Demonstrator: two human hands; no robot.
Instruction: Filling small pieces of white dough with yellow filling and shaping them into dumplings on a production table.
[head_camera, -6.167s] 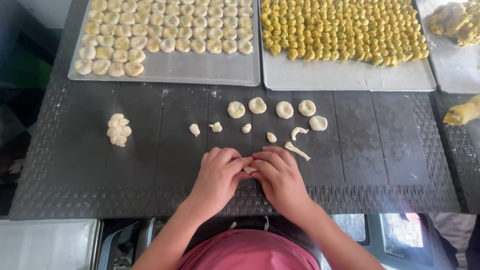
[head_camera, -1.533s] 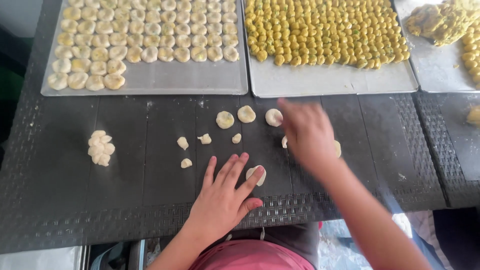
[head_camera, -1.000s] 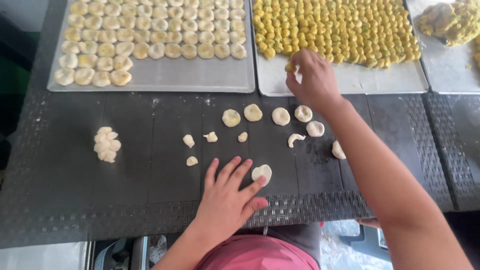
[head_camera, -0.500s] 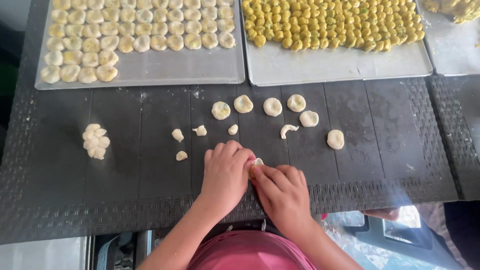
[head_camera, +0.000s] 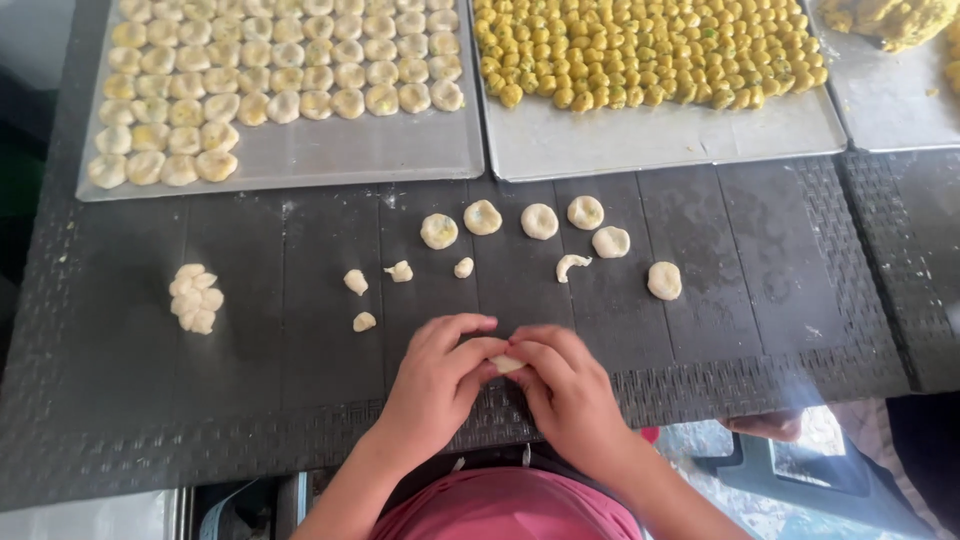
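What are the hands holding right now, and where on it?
A small pale dough piece, pinched between the fingertips of the left hand and the right hand, one on each side. Most of it is hidden by the fingers.

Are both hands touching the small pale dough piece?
Touching. The head view shows the left hand and right hand pinching the small pale dough piece between their fingertips.

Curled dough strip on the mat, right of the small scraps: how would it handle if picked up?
The curled dough strip looks thin and soft, so it would probably sag or stretch rather than hold its hook shape. It seems light. Lying flat on the dark mat, it is unlikely to roll. It may stick slightly, like the piece pinched between both hands.
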